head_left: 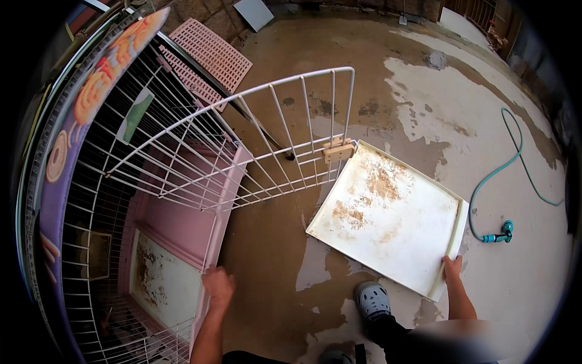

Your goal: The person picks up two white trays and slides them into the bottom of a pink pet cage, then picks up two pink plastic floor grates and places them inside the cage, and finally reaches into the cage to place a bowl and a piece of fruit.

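My right hand (452, 268) grips the near right edge of a white, shallow rectangular tray (418, 212) with brown stains. The tray is tilted above the wet floor, its far corner close to the opened wire door. My left hand (218, 285) is closed at the rim of a pink plastic cage base (221, 212); its fingertips are partly hidden. A wire pet cage (91, 206) stands at my left, its white wire door (291, 130) swung out toward the middle. Inside the base lies a stained white panel (173, 291).
A pink slotted floor grid (212, 54) leans behind the cage. On the right, a teal hose (485, 179) ends in a spray nozzle (507, 230) on the concrete floor (509, 279). A grey panel (254, 14) rests by the back wall. My grey clog (371, 299) is below the tray.
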### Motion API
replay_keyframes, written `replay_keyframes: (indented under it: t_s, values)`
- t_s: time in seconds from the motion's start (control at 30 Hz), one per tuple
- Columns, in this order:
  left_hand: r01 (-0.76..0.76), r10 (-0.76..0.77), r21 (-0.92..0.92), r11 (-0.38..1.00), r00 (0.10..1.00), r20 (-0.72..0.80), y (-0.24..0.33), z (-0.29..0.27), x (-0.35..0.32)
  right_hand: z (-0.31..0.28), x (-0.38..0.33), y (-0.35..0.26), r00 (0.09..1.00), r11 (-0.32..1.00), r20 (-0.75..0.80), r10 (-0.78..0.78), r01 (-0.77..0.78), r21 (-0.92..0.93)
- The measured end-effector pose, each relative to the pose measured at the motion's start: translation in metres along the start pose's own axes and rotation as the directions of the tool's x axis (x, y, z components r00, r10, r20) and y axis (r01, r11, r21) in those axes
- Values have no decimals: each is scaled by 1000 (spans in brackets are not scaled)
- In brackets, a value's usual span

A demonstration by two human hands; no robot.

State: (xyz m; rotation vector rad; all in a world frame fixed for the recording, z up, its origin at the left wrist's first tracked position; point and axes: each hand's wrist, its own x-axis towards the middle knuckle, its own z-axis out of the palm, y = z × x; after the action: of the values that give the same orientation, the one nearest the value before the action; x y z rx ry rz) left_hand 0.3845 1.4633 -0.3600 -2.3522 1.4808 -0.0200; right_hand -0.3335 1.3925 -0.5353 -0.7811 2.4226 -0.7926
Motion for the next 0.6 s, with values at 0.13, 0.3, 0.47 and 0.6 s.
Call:
replay_keyframes:
  t_s: [0.13, 0.3, 0.47, 0.6]
  values:
    - [286, 355, -869, 403, 827, 437, 154, 87, 15, -25, -9, -30, 997, 988, 51, 62, -69, 140]
    - [685, 466, -691, -230, 701, 540, 300, 54, -9, -27, -14, -48, 998, 978, 30, -55, 48, 204]
    - [628, 174, -670, -397, 768, 616, 334, 87, -11, -35, -32, -75, 988, 939, 50, -144, 120, 323]
    - [525, 45, -704, -477, 815, 578, 340, 64, -41, -49, -24, -67, 983, 951, 85, -161, 131, 279]
